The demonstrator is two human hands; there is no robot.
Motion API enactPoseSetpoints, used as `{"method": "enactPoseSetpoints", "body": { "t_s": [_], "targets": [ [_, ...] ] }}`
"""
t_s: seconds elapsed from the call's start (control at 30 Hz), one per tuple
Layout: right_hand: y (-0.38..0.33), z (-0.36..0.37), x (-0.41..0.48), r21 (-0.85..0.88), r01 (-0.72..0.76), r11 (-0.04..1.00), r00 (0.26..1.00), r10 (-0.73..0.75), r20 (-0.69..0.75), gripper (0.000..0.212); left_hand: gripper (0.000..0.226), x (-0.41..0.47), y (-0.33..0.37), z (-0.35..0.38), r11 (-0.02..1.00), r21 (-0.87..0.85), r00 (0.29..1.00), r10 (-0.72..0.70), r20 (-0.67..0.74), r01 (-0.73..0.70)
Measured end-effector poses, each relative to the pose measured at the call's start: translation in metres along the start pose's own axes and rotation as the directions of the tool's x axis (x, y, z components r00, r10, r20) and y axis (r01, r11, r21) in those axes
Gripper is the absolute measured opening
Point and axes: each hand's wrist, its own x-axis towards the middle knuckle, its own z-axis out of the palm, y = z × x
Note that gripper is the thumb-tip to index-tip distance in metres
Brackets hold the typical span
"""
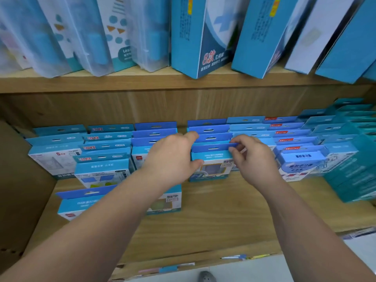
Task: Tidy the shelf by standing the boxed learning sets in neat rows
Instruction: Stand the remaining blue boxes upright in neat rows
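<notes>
Here L hand & R hand hold front box upright, tab up.

Two hands: left hand, right hand. Two boards: upper shelf, lower shelf. On the lower one, the red-logo row shows four boxes, the dark-blue row four and the red-tag row five. The teal boxes are too blurred to count.

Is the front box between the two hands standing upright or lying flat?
Upright: the front box stands on the lower shelf, hang tab on top, right hand pinching that tab.
</notes>
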Motion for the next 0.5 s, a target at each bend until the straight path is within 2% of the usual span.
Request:
{"method": "enactPoseSetpoints", "body": {
  "t_s": [0.17, 0.27, 0.5],
  "targets": [
    [0.007, 0.000, -0.012, 0.102, -0.127, 0.987, 0.989, 0.118, 0.093, 0.056, 0.055, 0.027, 0.012, 0.017, 0.988, 0.147, 0.998, -0.045, 0.042, 0.038],
    [0.014, 0.006, -0.010, 0.063, -0.096, 0.993, 0.991, 0.090, 0.098, 0.060, 0.050, 0.032, 0.012, 0.022, 0.983, 0.168, 0.996, -0.078, 0.051, 0.069],
    [0.024, 0.008, 0.000, 0.049, -0.019, 0.999, 0.992, 0.013, 0.122, 0.056, 0.054, 0.034, 0.014, 0.022, 0.989, 0.050, 0.987, -0.142, 0.072, 0.139]
  ]
}}
